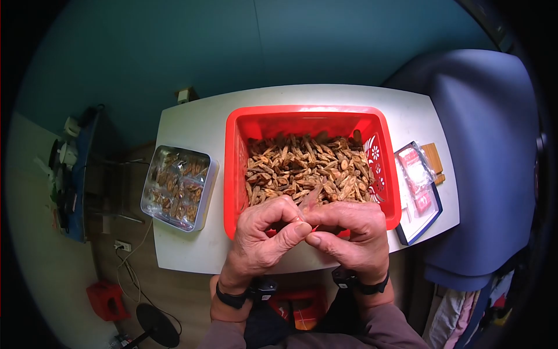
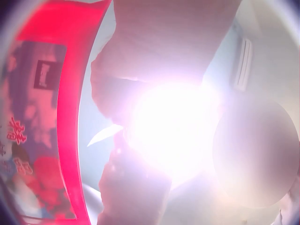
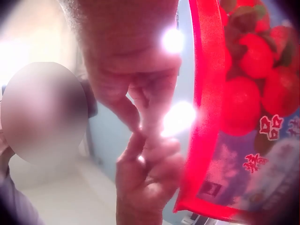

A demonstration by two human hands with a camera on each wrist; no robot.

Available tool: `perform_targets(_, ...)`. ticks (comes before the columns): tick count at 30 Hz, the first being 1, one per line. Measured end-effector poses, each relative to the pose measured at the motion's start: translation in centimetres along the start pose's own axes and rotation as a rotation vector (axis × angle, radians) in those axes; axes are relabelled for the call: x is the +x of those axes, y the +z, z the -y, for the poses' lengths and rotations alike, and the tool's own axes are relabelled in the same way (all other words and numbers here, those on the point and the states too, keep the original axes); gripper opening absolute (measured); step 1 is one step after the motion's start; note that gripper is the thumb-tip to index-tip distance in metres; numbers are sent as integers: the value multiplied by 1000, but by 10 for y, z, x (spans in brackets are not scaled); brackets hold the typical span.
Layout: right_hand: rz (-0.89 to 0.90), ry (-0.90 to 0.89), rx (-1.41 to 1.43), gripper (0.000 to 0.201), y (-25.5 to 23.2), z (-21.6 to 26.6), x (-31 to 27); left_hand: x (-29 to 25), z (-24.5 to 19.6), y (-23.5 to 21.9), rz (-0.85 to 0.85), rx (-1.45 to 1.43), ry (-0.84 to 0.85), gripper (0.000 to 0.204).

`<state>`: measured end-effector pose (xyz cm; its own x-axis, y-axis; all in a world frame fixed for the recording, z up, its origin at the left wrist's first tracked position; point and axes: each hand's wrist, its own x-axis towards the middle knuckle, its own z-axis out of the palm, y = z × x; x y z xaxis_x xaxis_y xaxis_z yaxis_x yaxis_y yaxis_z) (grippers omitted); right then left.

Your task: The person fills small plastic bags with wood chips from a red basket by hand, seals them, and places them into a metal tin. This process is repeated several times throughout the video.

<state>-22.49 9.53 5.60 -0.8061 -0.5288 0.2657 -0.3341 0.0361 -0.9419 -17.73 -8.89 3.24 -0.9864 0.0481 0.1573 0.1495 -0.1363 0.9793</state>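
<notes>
Slices of dried brown root-like stuff lie heaped in a red plastic basket, just beyond the grip; its side wall to the right of the hands is cut with flower-shaped holes. Right at the grip, above the basket's near rim, is a small clear bag, a thin film jutting up from the fingertips. The left hand and the right hand each pinch it between thumb and bent finger, closed down tight with the tips nearly meeting; whether it holds anything cannot be told.

Left of the grip, a metal tin contains clear packets of similar brown slices. On the opposite side, a blue-edged box bears red-and-white packets, their lettering too small to read.

Facing the hands, the basket's outer wall carries a printed label with red fruit and red-outlined characters: 品 is legible, and its neighbour looks like 精. Writing in the label's small dark rectangle is too blurred to read.
</notes>
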Motion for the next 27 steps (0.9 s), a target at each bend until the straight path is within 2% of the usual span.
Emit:
perform_targets(11,4,45,37,23,-3,-1,-1,0,-5,-2,52,6,-116,15)
perform_targets(23,-31,-12,-26,20,1,-15,-2,1,-7,-3,88,183,-69,8)
perform_targets(27,-49,13,-30,16,4,-15,-3,2,-6,2,46,303,-1,5)
